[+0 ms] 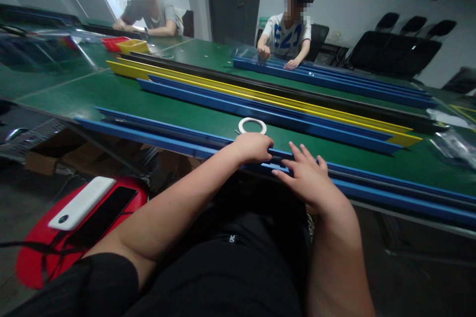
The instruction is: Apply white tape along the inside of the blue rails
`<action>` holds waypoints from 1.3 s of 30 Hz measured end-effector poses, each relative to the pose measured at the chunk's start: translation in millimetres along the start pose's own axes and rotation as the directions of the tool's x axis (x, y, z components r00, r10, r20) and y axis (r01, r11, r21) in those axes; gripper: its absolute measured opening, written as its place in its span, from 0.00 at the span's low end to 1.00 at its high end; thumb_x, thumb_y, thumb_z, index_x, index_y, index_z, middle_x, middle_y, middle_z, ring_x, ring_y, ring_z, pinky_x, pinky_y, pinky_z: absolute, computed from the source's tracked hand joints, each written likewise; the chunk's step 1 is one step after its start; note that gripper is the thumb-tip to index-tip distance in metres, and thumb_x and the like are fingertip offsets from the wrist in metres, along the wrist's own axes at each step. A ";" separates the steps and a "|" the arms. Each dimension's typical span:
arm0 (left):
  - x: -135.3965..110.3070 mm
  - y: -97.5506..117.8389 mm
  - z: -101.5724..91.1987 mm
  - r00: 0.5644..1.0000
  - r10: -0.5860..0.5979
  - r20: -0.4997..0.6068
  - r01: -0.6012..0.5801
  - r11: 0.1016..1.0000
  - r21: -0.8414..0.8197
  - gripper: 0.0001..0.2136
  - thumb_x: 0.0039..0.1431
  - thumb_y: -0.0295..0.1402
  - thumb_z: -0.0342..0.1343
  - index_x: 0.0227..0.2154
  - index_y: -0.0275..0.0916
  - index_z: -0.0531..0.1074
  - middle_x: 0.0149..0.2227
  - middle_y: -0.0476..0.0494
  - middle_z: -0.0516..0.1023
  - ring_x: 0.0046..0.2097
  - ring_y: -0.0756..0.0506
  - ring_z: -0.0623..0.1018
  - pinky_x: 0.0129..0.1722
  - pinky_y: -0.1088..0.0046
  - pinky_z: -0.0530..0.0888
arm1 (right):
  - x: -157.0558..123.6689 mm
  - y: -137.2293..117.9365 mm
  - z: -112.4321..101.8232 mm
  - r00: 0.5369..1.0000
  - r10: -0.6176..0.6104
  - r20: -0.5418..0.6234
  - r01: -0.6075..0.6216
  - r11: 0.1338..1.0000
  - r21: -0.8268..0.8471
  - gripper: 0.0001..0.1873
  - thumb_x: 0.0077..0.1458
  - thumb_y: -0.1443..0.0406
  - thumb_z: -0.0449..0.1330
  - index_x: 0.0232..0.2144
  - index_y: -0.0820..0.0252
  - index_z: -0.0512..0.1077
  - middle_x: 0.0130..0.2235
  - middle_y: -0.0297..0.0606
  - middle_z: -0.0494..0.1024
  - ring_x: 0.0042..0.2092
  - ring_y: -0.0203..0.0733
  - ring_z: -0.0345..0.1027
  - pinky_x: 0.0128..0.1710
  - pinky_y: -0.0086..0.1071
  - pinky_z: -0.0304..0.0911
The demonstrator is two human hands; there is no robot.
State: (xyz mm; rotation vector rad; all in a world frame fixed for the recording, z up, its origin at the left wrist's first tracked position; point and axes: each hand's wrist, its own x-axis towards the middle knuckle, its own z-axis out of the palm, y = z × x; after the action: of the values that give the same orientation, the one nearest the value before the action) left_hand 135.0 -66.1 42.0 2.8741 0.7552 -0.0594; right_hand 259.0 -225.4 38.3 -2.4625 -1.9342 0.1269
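A long blue channel-shaped profile (375, 182) lies along the near table edge, running under both hands. My left hand (253, 148) is closed over its middle, fingers curled down into the channel; whatever they may grip is hidden. Just right of it, my right hand (310, 173) rests over the same profile with its fingers spread, holding nothing. A short light-blue strip (275, 166) shows on the profile between the hands. Right behind my left hand, a white ring-shaped roll of tape (241, 125) lies on the green table (208, 126).
Beyond lie another blue profile (223, 105), a yellow one (178, 77) and a black one (334, 109). Across the table a person (286, 34) handles more blue profiles (334, 81); another sits far left. Clear plastic bags (455, 146) lie right. A red stool (33, 252) carries a white device (84, 202).
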 end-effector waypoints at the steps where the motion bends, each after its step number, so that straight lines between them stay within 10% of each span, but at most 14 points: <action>1: 0.1 0.2 -0.1 1.000 -0.001 0.004 0.001 1.000 0.002 0.16 0.54 0.44 0.52 0.42 0.46 0.76 0.42 0.42 0.80 0.43 0.40 0.79 0.42 0.67 0.73 | 0.3 -0.6 0.0 1.000 0.001 0.001 -0.001 1.000 -0.001 0.31 0.59 0.40 0.46 0.51 0.46 0.75 0.71 0.37 0.42 0.70 0.60 0.36 0.61 0.69 0.37; 39: 1.3 7.7 -1.7 0.998 -0.050 0.023 0.049 0.998 0.049 0.19 0.55 0.50 0.51 0.42 0.46 0.76 0.42 0.40 0.81 0.44 0.39 0.79 0.42 0.65 0.74 | -0.5 -0.5 -2.6 1.000 -0.014 0.002 0.014 0.997 0.077 0.27 0.61 0.44 0.47 0.56 0.40 0.70 0.71 0.37 0.47 0.70 0.60 0.37 0.60 0.71 0.35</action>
State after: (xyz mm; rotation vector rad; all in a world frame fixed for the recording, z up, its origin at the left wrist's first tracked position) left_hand 139.9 -71.8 44.7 2.8945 0.8312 -0.1204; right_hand 258.6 -225.7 41.0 -2.4011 -1.9090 0.2002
